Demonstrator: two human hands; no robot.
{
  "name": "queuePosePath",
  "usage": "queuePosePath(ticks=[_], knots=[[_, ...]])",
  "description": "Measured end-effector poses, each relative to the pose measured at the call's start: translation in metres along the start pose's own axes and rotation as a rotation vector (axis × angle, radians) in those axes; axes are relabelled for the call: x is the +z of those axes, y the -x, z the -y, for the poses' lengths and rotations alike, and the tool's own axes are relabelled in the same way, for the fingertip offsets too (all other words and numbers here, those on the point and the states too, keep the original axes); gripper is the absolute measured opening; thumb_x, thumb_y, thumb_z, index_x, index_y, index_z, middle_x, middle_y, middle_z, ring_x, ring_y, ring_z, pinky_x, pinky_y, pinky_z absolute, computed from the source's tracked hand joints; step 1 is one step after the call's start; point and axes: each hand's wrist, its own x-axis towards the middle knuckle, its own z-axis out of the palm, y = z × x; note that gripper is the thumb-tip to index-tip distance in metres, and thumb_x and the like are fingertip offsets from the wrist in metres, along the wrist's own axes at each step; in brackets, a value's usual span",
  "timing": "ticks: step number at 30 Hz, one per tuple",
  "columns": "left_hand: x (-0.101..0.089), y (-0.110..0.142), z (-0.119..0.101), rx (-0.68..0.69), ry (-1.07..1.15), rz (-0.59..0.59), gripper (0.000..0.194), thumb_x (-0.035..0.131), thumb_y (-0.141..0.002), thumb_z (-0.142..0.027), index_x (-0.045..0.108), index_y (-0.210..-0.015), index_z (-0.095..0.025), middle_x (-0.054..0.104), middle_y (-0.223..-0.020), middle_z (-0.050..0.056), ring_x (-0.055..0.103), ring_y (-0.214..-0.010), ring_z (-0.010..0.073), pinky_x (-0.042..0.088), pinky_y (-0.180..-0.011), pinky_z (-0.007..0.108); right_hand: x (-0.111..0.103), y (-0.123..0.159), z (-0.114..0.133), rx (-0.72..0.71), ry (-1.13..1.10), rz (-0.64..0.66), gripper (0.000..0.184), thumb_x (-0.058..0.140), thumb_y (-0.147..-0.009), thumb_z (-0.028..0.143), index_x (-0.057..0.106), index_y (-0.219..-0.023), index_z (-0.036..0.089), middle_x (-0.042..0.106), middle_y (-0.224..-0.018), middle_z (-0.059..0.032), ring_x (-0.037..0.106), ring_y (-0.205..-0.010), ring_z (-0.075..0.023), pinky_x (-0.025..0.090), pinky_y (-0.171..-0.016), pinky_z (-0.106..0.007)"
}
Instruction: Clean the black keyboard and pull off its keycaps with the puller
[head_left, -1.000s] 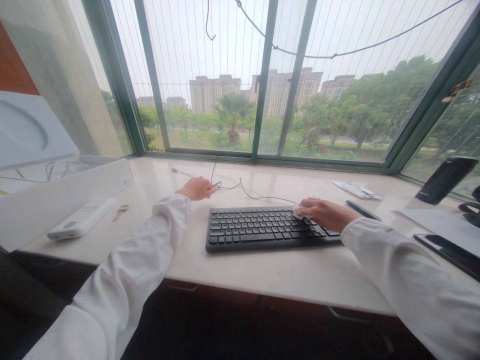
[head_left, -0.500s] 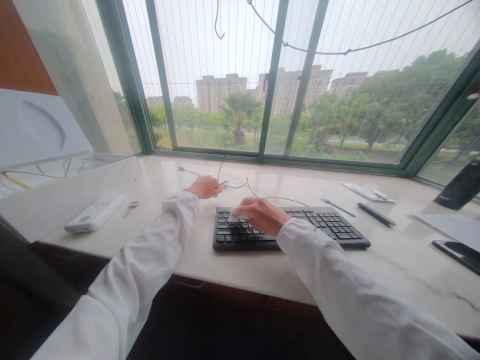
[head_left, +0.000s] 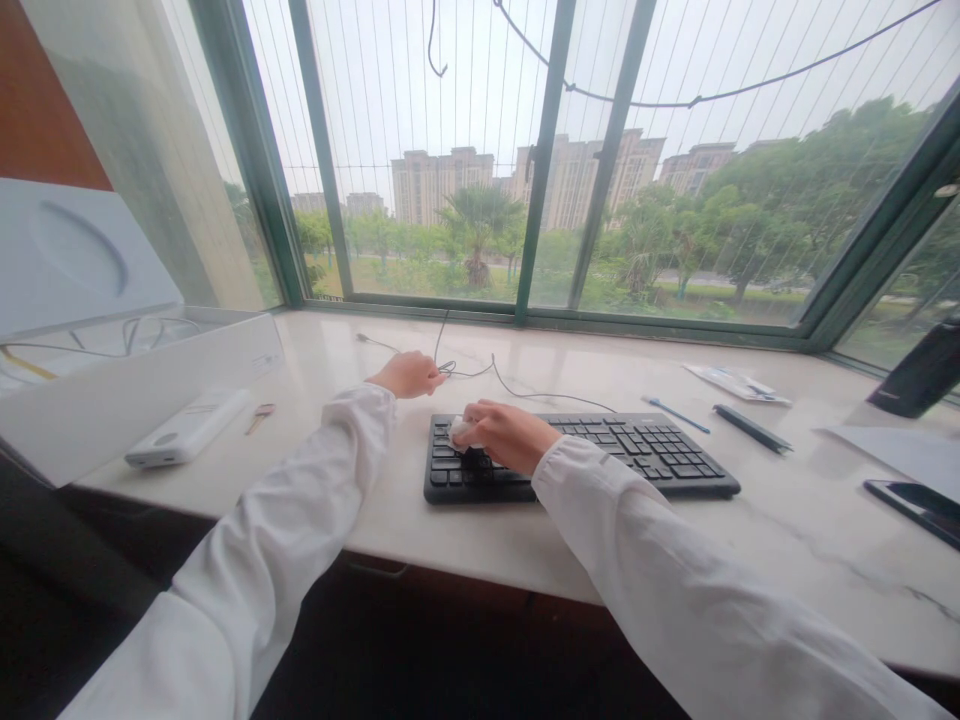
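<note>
Fingers (head_left: 475,409) of the right hand (head_left: 516,434) pinch a crumpled white tissue-like wad (head_left: 458,430) over the left-end keys of a long black plastic keyboard (head_left: 667,462), apparently touching them. Change vs. a second ago: this hand is now at the left end instead of the right part, so contact seems to be on the left section, and the number pad on the right is uncovered. Keyboard lies flat on the glossy white marbled desk (head_left: 480,535). Left hand (head_left: 409,375) is just beyond its far-left corner, fingers curled together beside a thin dark looped cable (head_left: 551,395); can't tell if they grip it. White rounded plastic block (head_left: 187,430) lies farther left.
</note>
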Motion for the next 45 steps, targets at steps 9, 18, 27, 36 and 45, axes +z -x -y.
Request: queuePosePath(ticks=[9,18,27,36,45], knots=[[0.005,-0.003,0.006,0.015,-0.005,-0.006,0.050,0.040,-0.090,-0.046,0.074,-0.063,-0.021,0.069,-0.071,0.007,0.060,-0.065,0.0193,0.038,-0.064,0.029,0.004,0.041,-0.028,0.084,0.014,-0.017,0.044,0.049,-0.079,-0.007,0.074,-0.098,0.024,0.058,-0.090,-0.0051,0.055,-0.080,-0.0145,0.040,-0.070,-0.024],[0.004,-0.002,0.005,0.008,0.001,0.013,0.050,0.040,-0.091,-0.046,0.074,-0.064,-0.021,0.069,-0.071,0.007,0.060,-0.066,0.0197,0.040,-0.067,0.029,0.002,0.101,-0.058,0.149,-0.010,-0.027,0.055,0.048,-0.067,-0.013,0.075,-0.099,0.023,0.059,-0.090,-0.0050,0.059,-0.082,-0.0154,0.044,-0.074,-0.024],[0.004,-0.002,0.005,-0.003,0.022,0.006,0.049,0.041,-0.089,-0.047,0.073,-0.062,-0.021,0.068,-0.069,0.007,0.057,-0.059,0.0188,0.037,-0.063,0.030,-0.002,0.155,-0.080,0.224,-0.005,-0.004,0.056,0.047,-0.070,-0.012,0.075,-0.102,0.024,0.062,-0.095,-0.0059,0.062,-0.089,-0.0168,0.047,-0.081,-0.026],[0.005,-0.003,0.006,-0.009,0.035,0.017,0.047,0.042,-0.088,-0.047,0.073,-0.063,-0.021,0.067,-0.067,0.007,0.056,-0.057,0.0175,0.036,-0.062,0.030,-0.005,0.189,-0.095,0.254,0.019,0.022,0.056,0.045,-0.072,-0.012,0.075,-0.104,0.023,0.064,-0.095,-0.0083,0.065,-0.089,-0.0193,0.051,-0.081,-0.029],[0.002,-0.002,0.004,0.005,0.023,0.011,0.049,0.041,-0.088,-0.048,0.073,-0.063,-0.021,0.067,-0.067,0.007,0.056,-0.058,0.0176,0.037,-0.062,0.029,-0.017,0.175,-0.087,0.299,-0.041,-0.098,0.055,0.044,-0.074,-0.011,0.075,-0.105,0.023,0.066,-0.101,-0.0071,0.067,-0.090,-0.0175,0.050,-0.082,-0.028]])
